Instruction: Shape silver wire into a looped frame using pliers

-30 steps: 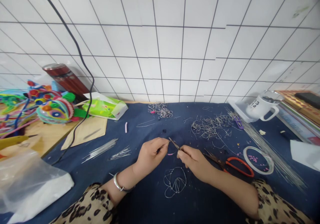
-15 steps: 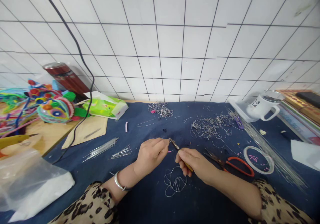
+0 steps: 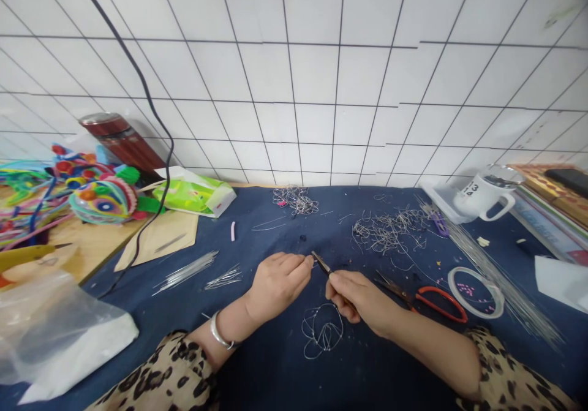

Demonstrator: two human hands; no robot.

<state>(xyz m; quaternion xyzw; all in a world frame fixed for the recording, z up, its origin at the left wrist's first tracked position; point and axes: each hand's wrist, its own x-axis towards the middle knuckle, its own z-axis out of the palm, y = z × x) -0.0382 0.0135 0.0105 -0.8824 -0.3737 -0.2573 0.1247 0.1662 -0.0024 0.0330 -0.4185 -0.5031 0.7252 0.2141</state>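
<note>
Near the middle of the dark blue cloth [image 3: 271,368], my left hand [image 3: 281,281] is closed in a pinch, and what its fingertips hold is too small to make out. My right hand [image 3: 351,294] is wrapped round a pair of pliers [image 3: 322,265], whose jaws point up and left, right beside my left fingertips. A loose coil of thin wire [image 3: 324,332] lies on the cloth below both hands. Two bundles of straight wires [image 3: 188,271] [image 3: 223,277] rest to the left of my left hand.
Red-handled scissors [image 3: 441,304], a clear ring dish with pink beads [image 3: 475,293] and long wires [image 3: 505,282] lie at right. Behind are tangled wire [image 3: 390,230] and a white mug [image 3: 482,193]. At left are a plastic bag [image 3: 68,337], a green packet [image 3: 195,195] and a black cable [image 3: 147,92].
My right hand has turned slightly, hiding more of the pliers' handle. The pink bits seen between the hands earlier no longer show. My left hand is almost unmoved.
</note>
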